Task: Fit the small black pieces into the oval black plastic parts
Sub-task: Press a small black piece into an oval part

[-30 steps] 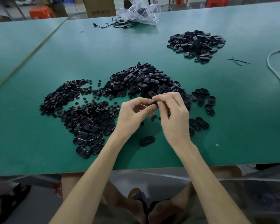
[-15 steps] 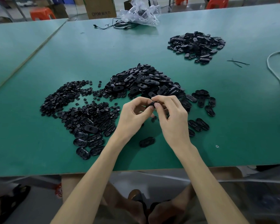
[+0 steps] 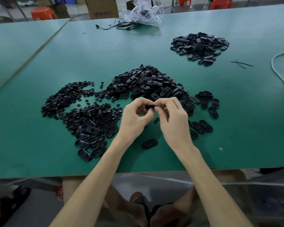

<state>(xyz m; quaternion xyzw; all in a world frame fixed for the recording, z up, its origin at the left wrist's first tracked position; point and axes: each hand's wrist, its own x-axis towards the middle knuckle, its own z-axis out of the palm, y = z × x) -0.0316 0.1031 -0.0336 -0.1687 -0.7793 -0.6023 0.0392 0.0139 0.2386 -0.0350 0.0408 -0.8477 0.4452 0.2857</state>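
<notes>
Both hands meet above the green table (image 3: 39, 145) and pinch one oval black part (image 3: 149, 107) between their fingertips. My left hand (image 3: 134, 118) grips its left end, my right hand (image 3: 174, 118) its right end; fingers hide most of the part. Whether a small piece sits in it I cannot tell. A heap of small black pieces (image 3: 64, 99) lies to the left. A big heap of oval parts (image 3: 146, 82) lies just beyond the hands. One oval part (image 3: 149, 143) lies alone between my wrists.
Another heap of oval parts (image 3: 200, 46) sits at the far right. Loose ovals (image 3: 205, 102) are scattered right of my hands and a cluster (image 3: 90, 141) at the near left. A plastic bag (image 3: 143, 13) and black cable lie at the back, a white cord (image 3: 275, 69) at the right edge.
The hands have stayed together on the oval part, with only small finger shifts. The piles have not moved.
</notes>
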